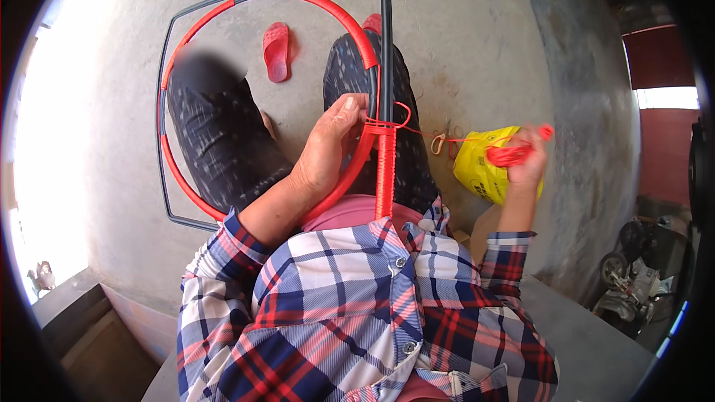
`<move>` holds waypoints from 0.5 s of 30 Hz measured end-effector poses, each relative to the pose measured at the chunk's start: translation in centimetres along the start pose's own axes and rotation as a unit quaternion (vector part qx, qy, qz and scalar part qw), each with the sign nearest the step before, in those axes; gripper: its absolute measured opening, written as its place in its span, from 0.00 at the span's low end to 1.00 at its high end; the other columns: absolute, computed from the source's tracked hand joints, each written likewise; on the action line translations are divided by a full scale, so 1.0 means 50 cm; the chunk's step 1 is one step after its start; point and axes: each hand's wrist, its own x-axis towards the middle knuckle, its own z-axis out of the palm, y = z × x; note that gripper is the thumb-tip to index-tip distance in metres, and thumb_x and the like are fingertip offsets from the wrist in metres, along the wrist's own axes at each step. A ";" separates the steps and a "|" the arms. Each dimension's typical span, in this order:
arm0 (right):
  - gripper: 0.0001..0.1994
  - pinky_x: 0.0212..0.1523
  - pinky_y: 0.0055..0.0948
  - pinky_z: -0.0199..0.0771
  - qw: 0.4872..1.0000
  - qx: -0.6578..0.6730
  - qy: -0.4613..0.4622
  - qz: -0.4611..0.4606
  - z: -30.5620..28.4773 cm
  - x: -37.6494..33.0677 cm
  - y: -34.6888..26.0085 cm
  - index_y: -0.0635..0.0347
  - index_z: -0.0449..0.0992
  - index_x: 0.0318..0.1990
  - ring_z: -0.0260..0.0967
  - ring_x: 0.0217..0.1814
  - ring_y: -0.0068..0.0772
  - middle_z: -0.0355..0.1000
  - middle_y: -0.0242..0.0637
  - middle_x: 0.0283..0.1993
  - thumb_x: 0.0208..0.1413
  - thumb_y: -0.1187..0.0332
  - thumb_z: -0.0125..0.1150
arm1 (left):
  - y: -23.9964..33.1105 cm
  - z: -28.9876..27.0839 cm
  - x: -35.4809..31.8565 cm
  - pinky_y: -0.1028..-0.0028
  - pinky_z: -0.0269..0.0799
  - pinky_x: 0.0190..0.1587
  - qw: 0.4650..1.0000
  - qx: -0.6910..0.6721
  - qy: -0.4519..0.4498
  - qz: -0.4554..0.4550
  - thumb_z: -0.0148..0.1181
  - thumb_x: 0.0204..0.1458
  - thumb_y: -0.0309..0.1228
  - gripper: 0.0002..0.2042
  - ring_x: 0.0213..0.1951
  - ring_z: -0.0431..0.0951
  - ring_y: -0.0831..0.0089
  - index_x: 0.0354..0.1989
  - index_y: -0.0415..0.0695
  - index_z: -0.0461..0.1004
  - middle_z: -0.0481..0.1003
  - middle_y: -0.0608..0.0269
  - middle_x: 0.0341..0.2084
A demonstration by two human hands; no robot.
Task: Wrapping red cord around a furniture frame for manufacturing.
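Note:
Across my lap rests a dark rectangular frame (386, 45) with a ring (328, 1) inside it, wrapped in stretches of red and black. My left hand (333, 138) is closed on the ring where it meets the frame's right side. Just there, red cord (386, 171) is wound tightly round the frame bar, and a loose loop stands out from it. Out to the right, my right hand (526, 156), slightly blurred, grips a bundle of red cord (509, 155). A strand stretches from this bundle to the winding at the frame.
A yellow plastic bag (477, 167) lies on the concrete floor below my right hand, with scissors (438, 144) beside it. One red slipper (276, 52) lies ahead of my knees. Wheeled machinery (633, 264) stands at the far right.

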 end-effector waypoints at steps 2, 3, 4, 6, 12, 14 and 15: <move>0.09 0.28 0.21 0.69 0.982 -0.058 -0.167 0.074 0.117 -0.063 0.065 0.64 0.72 0.41 0.65 0.26 0.20 0.67 0.27 0.25 0.51 0.74 0.55 | 0.004 0.002 -0.001 0.72 0.66 0.49 1.000 0.008 0.003 -0.003 0.39 0.65 0.45 0.20 0.42 0.71 0.75 0.52 0.41 0.65 0.71 0.65 0.38; 0.09 0.27 0.19 0.67 0.958 -0.093 -0.246 0.115 0.178 -0.094 0.085 0.64 0.72 0.41 0.63 0.24 0.18 0.66 0.25 0.25 0.51 0.73 0.55 | 0.009 0.009 -0.006 0.72 0.66 0.49 1.000 0.003 0.010 -0.007 0.40 0.64 0.43 0.18 0.41 0.72 0.75 0.50 0.42 0.66 0.72 0.65 0.37; 0.08 0.26 0.19 0.65 0.941 -0.134 -0.276 0.143 0.238 -0.132 0.101 0.63 0.72 0.39 0.61 0.22 0.17 0.65 0.25 0.23 0.52 0.73 0.56 | 0.014 0.012 -0.011 0.73 0.67 0.48 1.000 -0.002 0.016 -0.013 0.40 0.64 0.40 0.16 0.40 0.72 0.74 0.48 0.42 0.67 0.72 0.64 0.37; 0.06 0.26 0.18 0.63 0.922 -0.170 -0.304 0.168 0.269 -0.160 0.111 0.62 0.72 0.37 0.60 0.21 0.17 0.65 0.25 0.22 0.52 0.72 0.56 | 0.014 0.006 -0.009 0.73 0.68 0.46 1.000 -0.004 0.012 -0.020 0.41 0.62 0.37 0.14 0.39 0.73 0.74 0.46 0.41 0.67 0.73 0.64 0.36; 0.09 0.24 0.21 0.62 0.963 -0.134 -0.221 0.074 0.205 -0.147 0.091 0.55 0.67 0.26 0.62 0.20 0.21 0.63 0.28 0.19 0.55 0.70 0.61 | 0.013 0.002 -0.001 0.73 0.71 0.33 0.998 0.011 0.030 -0.049 0.44 0.57 0.29 0.06 0.28 0.75 0.72 0.35 0.41 0.67 0.74 0.59 0.27; 0.09 0.24 0.22 0.62 0.967 -0.097 -0.221 0.084 0.198 -0.162 0.098 0.55 0.67 0.26 0.62 0.20 0.22 0.63 0.28 0.20 0.55 0.70 0.61 | 0.013 0.001 0.002 0.72 0.72 0.30 0.997 0.037 0.029 -0.064 0.44 0.56 0.28 0.05 0.25 0.75 0.71 0.32 0.42 0.66 0.74 0.58 0.25; 0.09 0.23 0.22 0.62 0.969 -0.060 -0.221 0.093 0.197 -0.167 0.100 0.56 0.67 0.26 0.62 0.19 0.23 0.63 0.28 0.21 0.55 0.71 0.60 | 0.019 0.004 0.003 0.72 0.71 0.27 0.997 0.028 0.026 -0.068 0.43 0.55 0.27 0.05 0.24 0.75 0.69 0.30 0.42 0.65 0.74 0.58 0.24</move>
